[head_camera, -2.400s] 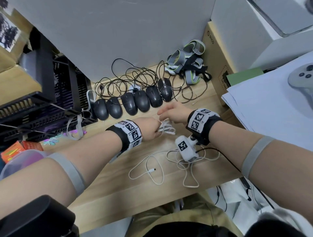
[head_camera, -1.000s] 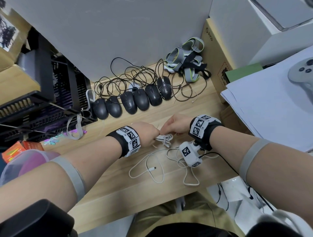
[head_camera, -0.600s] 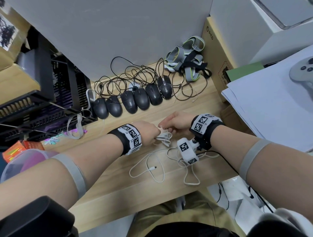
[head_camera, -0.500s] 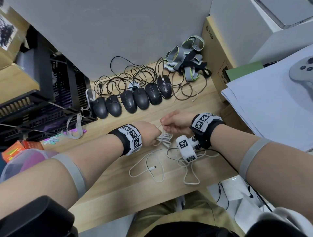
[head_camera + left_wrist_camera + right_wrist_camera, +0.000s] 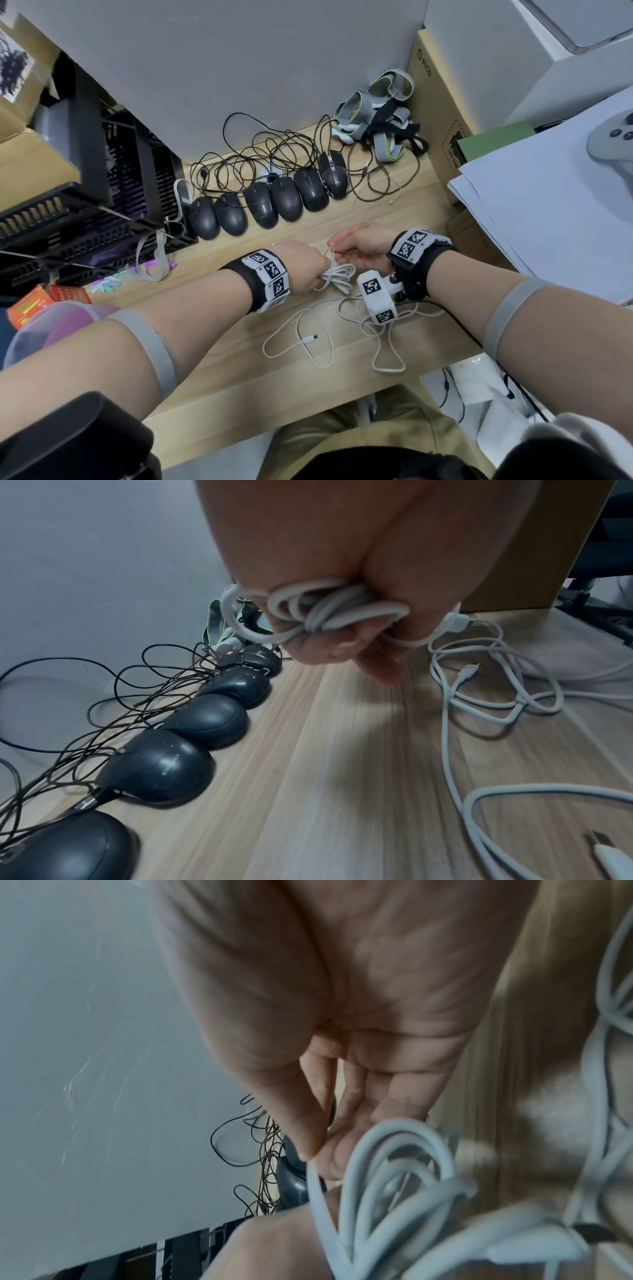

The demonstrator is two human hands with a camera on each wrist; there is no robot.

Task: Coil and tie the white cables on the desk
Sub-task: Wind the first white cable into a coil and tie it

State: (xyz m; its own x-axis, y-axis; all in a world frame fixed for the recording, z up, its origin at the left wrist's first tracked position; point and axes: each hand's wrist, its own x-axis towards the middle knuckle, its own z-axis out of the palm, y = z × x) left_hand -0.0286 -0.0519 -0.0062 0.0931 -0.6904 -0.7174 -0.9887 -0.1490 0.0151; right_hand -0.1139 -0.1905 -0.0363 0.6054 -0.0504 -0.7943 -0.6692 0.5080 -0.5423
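Note:
My left hand (image 5: 308, 265) grips a small coil of white cable (image 5: 337, 275) over the middle of the wooden desk (image 5: 239, 370). In the left wrist view its fingers (image 5: 342, 642) curl round the coil (image 5: 329, 610). My right hand (image 5: 342, 245) is just behind and right of it. Its thumb and forefinger pinch a thin white strand (image 5: 313, 1185) that rises from the coil (image 5: 394, 1177). Two more white cables lie loose near the front edge, one with a bare plug (image 5: 310, 337), the other in tangled loops (image 5: 387, 346).
A row of black mice (image 5: 263, 205) with tangled black wires (image 5: 260, 157) lines the back of the desk. Grey straps (image 5: 380, 113) and a cardboard box (image 5: 438, 113) stand at the back right. A paper stack (image 5: 548, 212) lies right, black crates (image 5: 85, 205) left.
My right hand came from farther back to beside my left hand, then drew slightly away holding the strand. My left hand kept its grip on the coil and barely moved.

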